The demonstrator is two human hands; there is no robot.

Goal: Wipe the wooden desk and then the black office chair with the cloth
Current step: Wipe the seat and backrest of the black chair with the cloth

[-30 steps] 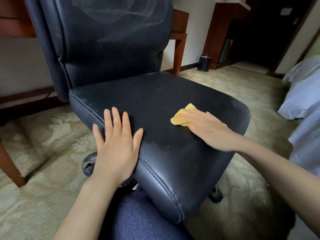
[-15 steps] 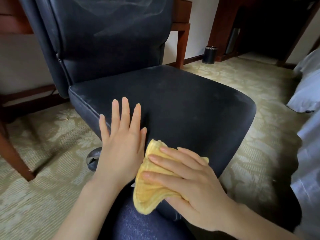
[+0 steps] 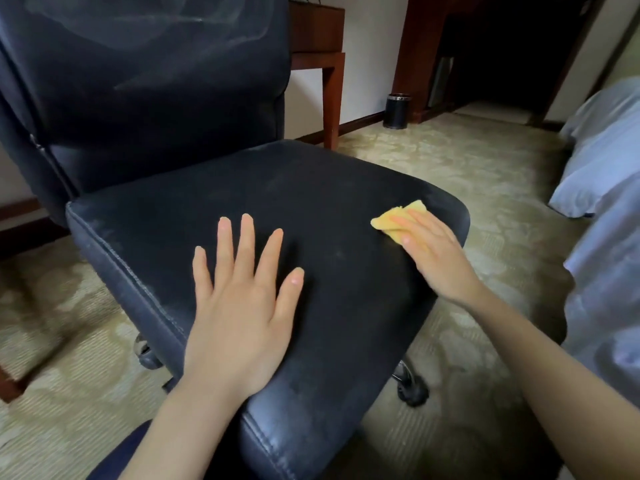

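The black office chair fills the middle of the view, its dusty leather seat facing me and its backrest rising at the upper left. My left hand lies flat on the seat's near left part, fingers spread and straight. My right hand presses a folded yellow cloth flat against the seat near its right edge, fingers straight on top of the cloth. Part of the wooden desk shows behind the chair, with one leg reaching the floor.
Patterned beige carpet surrounds the chair. A small black bin stands by the wall beside a dark wooden cabinet. A bed with pale bedding lies at the right. Chair castors show under the seat.
My right hand swept the cloth from mid-seat to the near front edge, then out to the seat's right edge. My left hand stayed flat on the seat.
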